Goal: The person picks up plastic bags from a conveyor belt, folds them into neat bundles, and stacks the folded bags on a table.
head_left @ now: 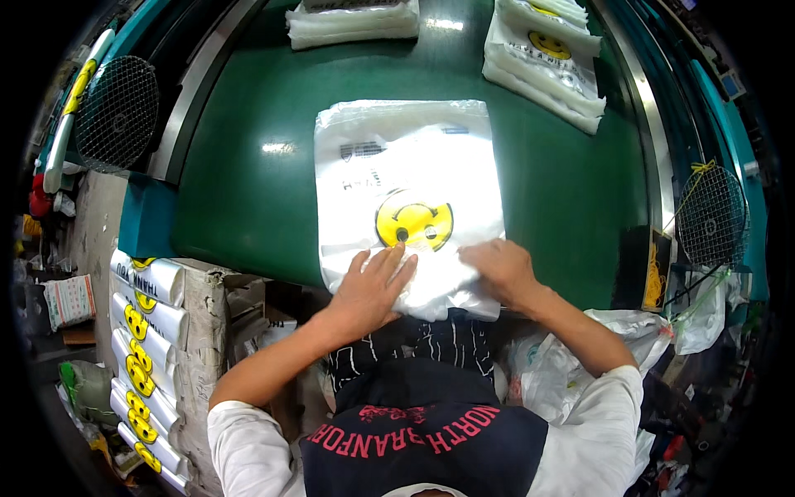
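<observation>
A stack of white plastic bags [414, 157], printed with a yellow smiley that appears upside down from here, lies on the green conveyor belt [248, 199] in front of me. Its near end is crumpled and reaches over the belt's front edge. My left hand [377, 286] rests on the near left part, fingers stretched out over the plastic just below the smiley. At the near right edge of the stack, my right hand [505, 269] touches the bags with bent fingers. Those fingertips are smeared and partly lost against the shiny plastic, so their grip is unclear.
Two more bag stacks lie farther along the belt, one at the far middle [356, 25] and one at the far right [546, 62]. Folded smiley bags [149, 331] hang over a box [203, 331] at left. Round wire guards [118, 114] flank the belt's metal side rails [195, 91].
</observation>
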A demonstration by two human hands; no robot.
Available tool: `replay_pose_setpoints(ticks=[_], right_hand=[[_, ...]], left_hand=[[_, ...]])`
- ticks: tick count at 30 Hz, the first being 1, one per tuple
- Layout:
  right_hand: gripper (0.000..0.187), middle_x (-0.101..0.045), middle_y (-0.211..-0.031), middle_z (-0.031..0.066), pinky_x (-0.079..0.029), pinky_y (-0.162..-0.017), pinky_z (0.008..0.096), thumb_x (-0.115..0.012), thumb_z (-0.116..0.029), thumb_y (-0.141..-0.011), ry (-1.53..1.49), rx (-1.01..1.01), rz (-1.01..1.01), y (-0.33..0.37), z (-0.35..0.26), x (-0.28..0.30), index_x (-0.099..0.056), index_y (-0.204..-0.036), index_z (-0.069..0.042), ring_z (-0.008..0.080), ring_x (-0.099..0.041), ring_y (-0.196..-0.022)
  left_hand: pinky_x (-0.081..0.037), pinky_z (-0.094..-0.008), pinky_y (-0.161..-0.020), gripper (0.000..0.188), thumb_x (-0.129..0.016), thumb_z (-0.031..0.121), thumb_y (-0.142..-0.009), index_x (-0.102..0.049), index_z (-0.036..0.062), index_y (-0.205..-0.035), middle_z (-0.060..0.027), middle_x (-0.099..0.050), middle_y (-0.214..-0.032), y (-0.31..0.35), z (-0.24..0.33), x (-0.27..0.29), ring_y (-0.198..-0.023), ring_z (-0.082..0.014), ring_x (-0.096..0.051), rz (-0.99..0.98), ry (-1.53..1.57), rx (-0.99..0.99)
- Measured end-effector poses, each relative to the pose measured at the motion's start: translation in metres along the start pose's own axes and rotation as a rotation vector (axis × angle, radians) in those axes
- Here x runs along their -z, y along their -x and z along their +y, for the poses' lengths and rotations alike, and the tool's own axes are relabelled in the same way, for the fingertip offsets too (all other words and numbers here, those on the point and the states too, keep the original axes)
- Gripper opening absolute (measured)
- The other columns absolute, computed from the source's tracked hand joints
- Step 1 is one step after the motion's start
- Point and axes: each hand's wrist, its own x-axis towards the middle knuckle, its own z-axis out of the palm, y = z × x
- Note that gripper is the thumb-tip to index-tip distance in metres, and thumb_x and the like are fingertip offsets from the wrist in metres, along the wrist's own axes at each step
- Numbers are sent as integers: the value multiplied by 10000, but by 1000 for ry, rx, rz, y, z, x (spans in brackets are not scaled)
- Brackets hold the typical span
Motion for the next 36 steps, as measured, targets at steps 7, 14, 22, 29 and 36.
replay_pose_setpoints(ticks=[7,14,22,29,36], right_hand=[[461,-582,-658,219,-440,-610,442,-499,-415,-929,-387,-470,-312,-50,51,2,-618,-818,16,354,-587,-618],[424,-638,-729,145,-503,-535,345,-511,-386,-922,-172,-615,-384,-23,63,32,-653,-892,12,231,-632,-652],[242,-627,-765,38,-490,-528,231,-684,-146,-797,-844,-744,147,-62,53,51,-634,-953,33,115,-591,-635],[351,-578,-1233,119,-447,-957,341,-687,-104,-762,109,44,159,4,33,10,-589,-1095,-46,285,-519,-1189],[707,-388,-1401,196,-264,-1055,569,-723,-417,-735,169,-50,-9,9,-12,7,-471,-1295,-68,363,-372,-1302]], left_hand=[[-460,-412,-841,602,-732,228,-705,-509,58,-1238,-172,-494,-1268,-29,-12,44,-1118,-322,-519,660,-47,157],[-469,-402,-770,697,-776,181,-582,-519,62,-1218,-155,-527,-1154,-58,-6,7,-1038,-305,-515,216,29,-79],[-201,-521,-1097,735,-594,493,-827,-355,120,-1412,-175,-289,-1472,-39,7,-1,-1373,-367,-229,85,338,-162],[-358,-480,-988,671,-536,581,-823,-486,128,-1315,-178,-486,-1305,-33,-9,-1,-1195,-371,-458,-24,275,195],[-187,-604,-1068,838,-663,577,-707,-385,180,-1391,-201,-286,-1445,-32,6,19,-1349,-338,-265,433,-218,-28]])
